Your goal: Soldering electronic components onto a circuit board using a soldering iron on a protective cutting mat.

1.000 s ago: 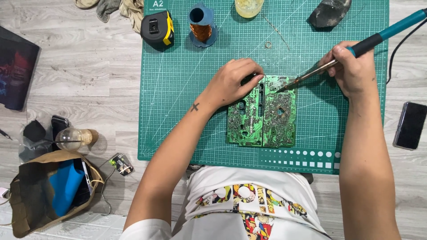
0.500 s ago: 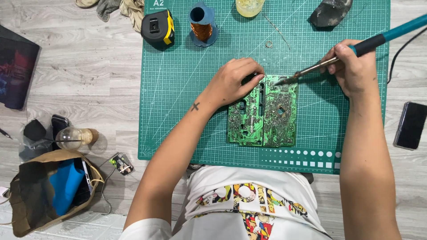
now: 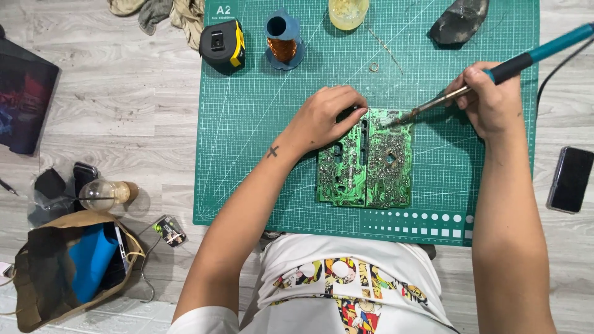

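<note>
Hidden or cut off: the soldering iron (image 3: 495,71) runs out of view at the upper right edge, so its cord end cannot be followed; the tip end blurs against the board. The jar (image 3: 348,12) and the cloth rags (image 3: 158,12) are cut by the top edge. What lies under the left palm is covered.
Left hand: the left hand (image 3: 325,117) rests palm down on the upper left corner of the circuit board (image 3: 365,161), fingers (image 3: 346,102) curled and pressing the board's top edge, holding it flat.
Right hand: the right hand (image 3: 489,102) has its fingers wrapped around the iron's dark grip, pen fashion; the thin metal tip points left and down to the board's upper right part.
Board: green, rectangular, solder side up, dull silver joints thick on the right half; it lies mid-mat, just in front of the person's torso.
Mat: a green cutting mat (image 3: 247,154) with a fine white grid, a white size mark at its top left corner and rows of white squares and dots along its lower right.
Floor: pale grey wood-look planks (image 3: 111,111).
On the mat's far side: a black-and-yellow tape measure (image 3: 223,43), a blue spool of copper wire (image 3: 283,38), a dark grey lump (image 3: 459,21).
Left of mat: a clear light bulb (image 3: 102,193), a brown paper bag (image 3: 68,272) with something blue inside.
Right of mat: a black phone (image 3: 570,179), screen dark.
</note>
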